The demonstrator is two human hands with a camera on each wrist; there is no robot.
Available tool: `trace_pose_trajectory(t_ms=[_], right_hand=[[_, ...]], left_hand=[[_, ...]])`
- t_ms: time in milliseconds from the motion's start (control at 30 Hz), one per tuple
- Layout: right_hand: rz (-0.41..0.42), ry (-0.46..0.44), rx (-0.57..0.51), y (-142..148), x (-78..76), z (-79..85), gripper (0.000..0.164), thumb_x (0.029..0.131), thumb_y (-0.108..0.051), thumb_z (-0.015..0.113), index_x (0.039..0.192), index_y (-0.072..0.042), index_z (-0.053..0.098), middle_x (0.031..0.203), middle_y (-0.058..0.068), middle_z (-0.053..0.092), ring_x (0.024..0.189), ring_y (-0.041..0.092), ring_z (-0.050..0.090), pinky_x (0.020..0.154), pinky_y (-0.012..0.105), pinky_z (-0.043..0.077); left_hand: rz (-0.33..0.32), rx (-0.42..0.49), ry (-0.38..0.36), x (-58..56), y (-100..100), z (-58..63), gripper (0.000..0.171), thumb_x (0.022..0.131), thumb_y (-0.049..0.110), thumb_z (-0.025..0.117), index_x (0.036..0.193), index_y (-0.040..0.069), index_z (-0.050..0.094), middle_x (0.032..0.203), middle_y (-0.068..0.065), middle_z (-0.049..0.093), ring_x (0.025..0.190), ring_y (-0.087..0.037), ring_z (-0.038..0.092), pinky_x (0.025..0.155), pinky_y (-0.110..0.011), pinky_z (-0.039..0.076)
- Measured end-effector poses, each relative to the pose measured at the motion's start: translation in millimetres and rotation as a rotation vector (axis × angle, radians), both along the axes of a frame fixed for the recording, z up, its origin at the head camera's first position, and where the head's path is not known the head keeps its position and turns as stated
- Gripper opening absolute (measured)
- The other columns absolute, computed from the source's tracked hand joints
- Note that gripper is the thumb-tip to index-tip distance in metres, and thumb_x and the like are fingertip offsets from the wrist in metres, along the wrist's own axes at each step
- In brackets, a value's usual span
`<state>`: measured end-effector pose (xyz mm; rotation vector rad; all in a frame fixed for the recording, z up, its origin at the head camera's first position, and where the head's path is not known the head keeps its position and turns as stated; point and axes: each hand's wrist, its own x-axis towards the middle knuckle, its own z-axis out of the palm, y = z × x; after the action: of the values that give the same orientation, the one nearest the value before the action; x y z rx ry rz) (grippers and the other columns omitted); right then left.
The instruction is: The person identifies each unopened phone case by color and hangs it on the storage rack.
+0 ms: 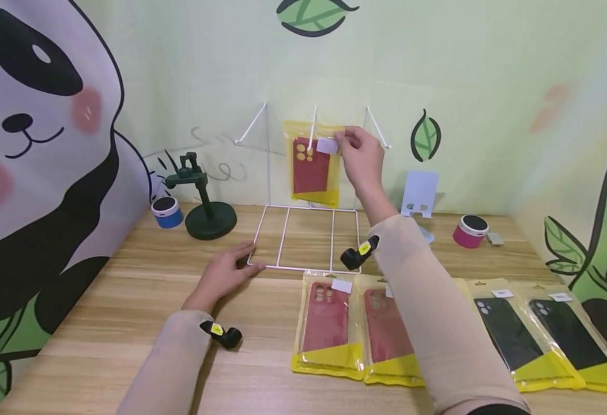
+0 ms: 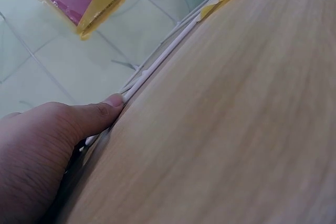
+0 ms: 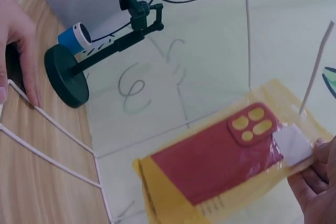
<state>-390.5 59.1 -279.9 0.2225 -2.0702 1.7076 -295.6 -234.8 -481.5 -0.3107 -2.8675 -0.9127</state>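
Note:
A white wire rack [image 1: 281, 237] with three upper prongs stands against the back wall. My right hand [image 1: 364, 158] pinches the top right corner of a yellow-edged clear pouch holding a red phone case [image 3: 226, 156], by its white label. The pouch hangs upright at the middle prong [image 1: 313, 128], which overlaps its top in the head view. At the rack's front left corner, my left hand [image 1: 222, 275] holds the base wire between thumb and fingers; its thumb [image 2: 102, 115] presses the wire in the left wrist view.
Several pouched phone cases, red [image 1: 327, 323] and black [image 1: 508, 331], lie in a row at front right, partly under my right sleeve. A dark green stand [image 1: 211, 221] and blue round speaker [image 1: 167, 213] are left; a pink speaker [image 1: 470, 232] and white phone stand [image 1: 419, 193] right.

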Motion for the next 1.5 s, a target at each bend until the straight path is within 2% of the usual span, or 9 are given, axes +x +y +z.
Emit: trace_pose_trajectory(t_ms=[200, 333, 400, 567, 700, 867, 967, 1167, 1500], right_hand=[[0.062, -0.028, -0.133, 15.4, 12.9, -20.3, 0.027, 0.098, -0.019, 0.068, 0.118, -0.001, 0.07, 0.109, 0.01, 0.075, 0.097, 0.017, 0.072, 0.087, 0.027, 0.058], [0.097, -0.053, -0.248, 28.0, 28.3, -48.6, 0.032, 0.097, -0.018, 0.07, 0.121, 0.003, 0.067, 0.112, 0.014, 0.074, 0.1, 0.02, 0.071, 0.09, 0.029, 0.057], [0.11, -0.057, -0.252, 34.0, 37.9, -65.4, 0.035, 0.096, -0.019, 0.07, 0.122, 0.005, 0.065, 0.114, 0.016, 0.073, 0.102, 0.023, 0.071, 0.091, 0.03, 0.057], [0.186, -0.074, -0.05, 48.0, 71.0, -104.7, 0.037, 0.096, -0.025, 0.071, 0.122, 0.002, 0.067, 0.112, 0.015, 0.073, 0.105, 0.027, 0.07, 0.089, 0.028, 0.056], [0.278, -0.065, 0.173, 57.5, 95.5, -134.5, 0.032, 0.096, -0.028, 0.071, 0.118, -0.005, 0.072, 0.108, 0.008, 0.075, 0.102, 0.021, 0.07, 0.089, 0.03, 0.055], [0.363, 0.064, 0.45, 67.0, 104.5, -170.3, 0.024, 0.095, -0.017, 0.072, 0.114, -0.003, 0.072, 0.104, 0.004, 0.075, 0.096, 0.02, 0.069, 0.085, 0.041, 0.057], [0.382, 0.169, 0.613, 70.4, 104.4, -184.8, 0.02, 0.092, -0.014, 0.074, 0.109, -0.003, 0.073, 0.1, 0.003, 0.074, 0.092, 0.019, 0.068, 0.079, 0.039, 0.057], [0.371, 0.262, 0.815, 70.9, 105.4, -194.7, 0.018, 0.091, -0.019, 0.074, 0.102, -0.005, 0.073, 0.096, 0.002, 0.07, 0.092, 0.02, 0.063, 0.084, 0.04, 0.053], [0.334, 0.189, 0.923, 70.8, 108.5, -186.2, 0.027, 0.086, -0.031, 0.078, 0.096, -0.008, 0.068, 0.091, 0.001, 0.061, 0.091, 0.019, 0.052, 0.081, 0.037, 0.05]], left_hand=[[0.0, -0.004, 0.007, -1.2, 1.5, 2.4, 0.068, 0.094, 0.053, 0.066, 0.148, 0.014, 0.052, 0.155, -0.004, 0.045, 0.145, -0.029, 0.037, 0.118, -0.052, 0.029], [0.006, -0.013, 0.002, -1.3, 1.8, 2.6, 0.068, 0.094, 0.053, 0.066, 0.148, 0.014, 0.052, 0.156, -0.004, 0.045, 0.145, -0.029, 0.037, 0.118, -0.052, 0.029], [0.006, -0.015, 0.002, -1.2, 1.6, 1.6, 0.069, 0.094, 0.054, 0.066, 0.148, 0.014, 0.052, 0.156, -0.004, 0.045, 0.145, -0.029, 0.037, 0.118, -0.052, 0.029], [-0.001, -0.014, 0.0, -1.2, 1.6, -1.1, 0.07, 0.093, 0.055, 0.065, 0.148, 0.014, 0.052, 0.155, -0.004, 0.045, 0.145, -0.03, 0.037, 0.118, -0.052, 0.029], [-0.005, -0.008, 0.016, -3.2, 2.3, -1.7, 0.069, 0.093, 0.055, 0.065, 0.148, 0.013, 0.052, 0.155, -0.004, 0.045, 0.145, -0.03, 0.038, 0.118, -0.052, 0.029], [-0.009, -0.013, 0.019, -3.8, 2.0, 0.2, 0.069, 0.094, 0.054, 0.065, 0.148, 0.013, 0.052, 0.155, -0.004, 0.045, 0.145, -0.03, 0.037, 0.118, -0.052, 0.029], [-0.015, -0.013, 0.009, -1.3, 1.2, 0.1, 0.069, 0.094, 0.054, 0.065, 0.149, 0.013, 0.051, 0.156, -0.004, 0.045, 0.145, -0.03, 0.037, 0.118, -0.052, 0.029], [-0.008, -0.011, 0.0, 3.8, -0.5, -1.3, 0.069, 0.094, 0.052, 0.066, 0.148, 0.012, 0.052, 0.155, -0.006, 0.045, 0.145, -0.03, 0.038, 0.118, -0.053, 0.029], [0.003, -0.011, -0.004, 1.8, 2.6, 1.3, 0.069, 0.094, 0.054, 0.065, 0.149, 0.014, 0.051, 0.156, -0.004, 0.044, 0.146, -0.03, 0.037, 0.118, -0.054, 0.029]])
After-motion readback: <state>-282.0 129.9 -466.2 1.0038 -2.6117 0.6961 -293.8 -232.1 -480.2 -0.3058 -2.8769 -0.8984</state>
